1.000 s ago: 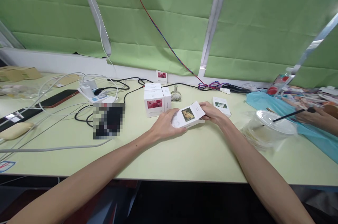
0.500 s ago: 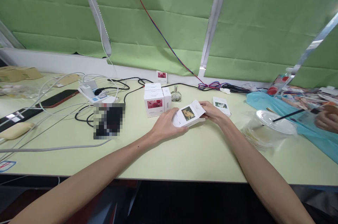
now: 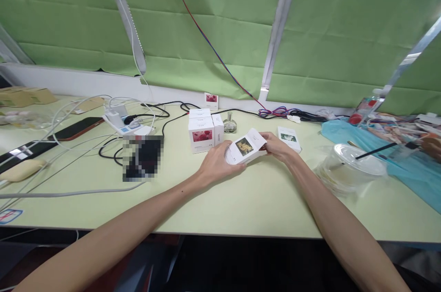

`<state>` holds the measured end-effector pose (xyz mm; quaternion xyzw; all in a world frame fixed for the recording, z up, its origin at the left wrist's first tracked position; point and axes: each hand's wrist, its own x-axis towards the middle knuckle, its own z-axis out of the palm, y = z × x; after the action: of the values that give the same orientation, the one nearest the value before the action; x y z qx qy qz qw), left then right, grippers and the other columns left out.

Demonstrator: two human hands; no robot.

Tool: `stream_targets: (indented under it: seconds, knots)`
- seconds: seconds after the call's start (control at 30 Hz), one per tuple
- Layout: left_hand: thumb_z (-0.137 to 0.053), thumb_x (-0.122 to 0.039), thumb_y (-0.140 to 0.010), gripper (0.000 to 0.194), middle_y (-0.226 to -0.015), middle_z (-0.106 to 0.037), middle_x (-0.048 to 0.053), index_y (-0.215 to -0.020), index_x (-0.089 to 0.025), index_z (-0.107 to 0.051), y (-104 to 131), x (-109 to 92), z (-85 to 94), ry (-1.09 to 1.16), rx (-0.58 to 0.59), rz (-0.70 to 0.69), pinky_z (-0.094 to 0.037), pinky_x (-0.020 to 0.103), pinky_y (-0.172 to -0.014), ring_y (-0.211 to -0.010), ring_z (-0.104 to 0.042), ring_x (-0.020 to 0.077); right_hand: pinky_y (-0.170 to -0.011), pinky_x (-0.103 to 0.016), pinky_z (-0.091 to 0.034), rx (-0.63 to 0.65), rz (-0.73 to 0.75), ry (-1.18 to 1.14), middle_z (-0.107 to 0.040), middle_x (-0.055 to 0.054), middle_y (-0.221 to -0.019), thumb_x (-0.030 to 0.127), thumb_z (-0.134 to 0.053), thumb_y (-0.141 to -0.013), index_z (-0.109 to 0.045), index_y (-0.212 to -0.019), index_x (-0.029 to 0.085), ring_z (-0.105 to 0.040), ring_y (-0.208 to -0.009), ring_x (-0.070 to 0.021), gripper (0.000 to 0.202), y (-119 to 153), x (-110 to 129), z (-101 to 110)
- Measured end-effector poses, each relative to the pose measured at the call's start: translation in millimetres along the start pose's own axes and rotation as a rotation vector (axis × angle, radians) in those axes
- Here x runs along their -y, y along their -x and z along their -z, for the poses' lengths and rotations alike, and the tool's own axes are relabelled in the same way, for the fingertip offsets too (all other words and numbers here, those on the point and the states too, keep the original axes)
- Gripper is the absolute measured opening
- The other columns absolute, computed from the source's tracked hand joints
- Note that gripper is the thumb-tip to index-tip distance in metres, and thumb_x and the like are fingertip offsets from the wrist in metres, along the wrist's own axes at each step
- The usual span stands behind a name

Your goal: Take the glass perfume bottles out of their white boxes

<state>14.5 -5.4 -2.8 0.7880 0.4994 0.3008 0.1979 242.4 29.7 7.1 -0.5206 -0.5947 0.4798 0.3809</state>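
A small white carton with a yellow flower picture lies tilted between my hands, just above the table. My left hand is wrapped round its lower left end. At the upper right end, the fingers of my right hand grip the carton by its flap; the fingertips are partly hidden behind it. Beyond my left hand stand white cartons with a pink flower picture, grouped together. A small clear glass bottle is beside them. Past my right hand lies another white carton with a white flower picture.
A lidded plastic cup with a black straw stands at right by a blue plastic sheet. On the left are a power strip, tangled cables and a dark phone. Part of another person's hand shows at the right edge.
The carton in my hands has shifted very slightly, its flap end dipping and lying closer to my right fingers. Both hands keep their hold. The other person's hand has moved right.
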Motion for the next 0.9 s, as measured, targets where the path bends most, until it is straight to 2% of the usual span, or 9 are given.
stream_targets:
  seconds: [0.2, 0.67, 0.9]
  knots:
    - [-0.078, -0.049, -0.066, 0.06, -0.107, -0.071, 0.004, -0.118, -0.026, -0.059, 1, -1, 0.6, 0.02, -0.007, 0.009, -0.049, 0.031, -0.066, -0.095, -0.066, 0.0266, -0.045, -0.02, -0.017, 0.004, 0.014, 0.017, -0.052, 0.005, -0.06, 0.024, -0.048, -0.052, -0.068, -0.086, 0.017, -0.038, -0.053, -0.0084, 0.04, 0, -1, -1]
    - [-0.076, -0.05, -0.066, 0.062, -0.108, -0.071, 0.005, -0.12, -0.023, -0.059, -1, 2, 0.5, 0.008, -0.01, -0.019, -0.05, 0.032, -0.069, -0.094, -0.067, 0.0265, -0.044, -0.019, -0.017, -0.05, 0.004, 0.028, -0.055, 0.003, -0.058, 0.028, -0.048, -0.051, -0.064, -0.074, 0.017, -0.042, -0.052, -0.0093, 0.031, 3, 4, -8]
    - [-0.077, -0.05, -0.066, 0.067, -0.111, -0.071, 0.005, -0.124, -0.022, -0.058, -4, 7, 0.6, -0.006, 0.004, -0.066, -0.051, 0.033, -0.071, -0.096, -0.067, 0.0275, -0.045, -0.019, -0.021, -0.063, 0.005, 0.045, -0.052, 0.004, -0.056, 0.03, -0.053, -0.053, -0.061, -0.072, 0.018, -0.041, -0.051, -0.0092, 0.024, 2, 0, -12]
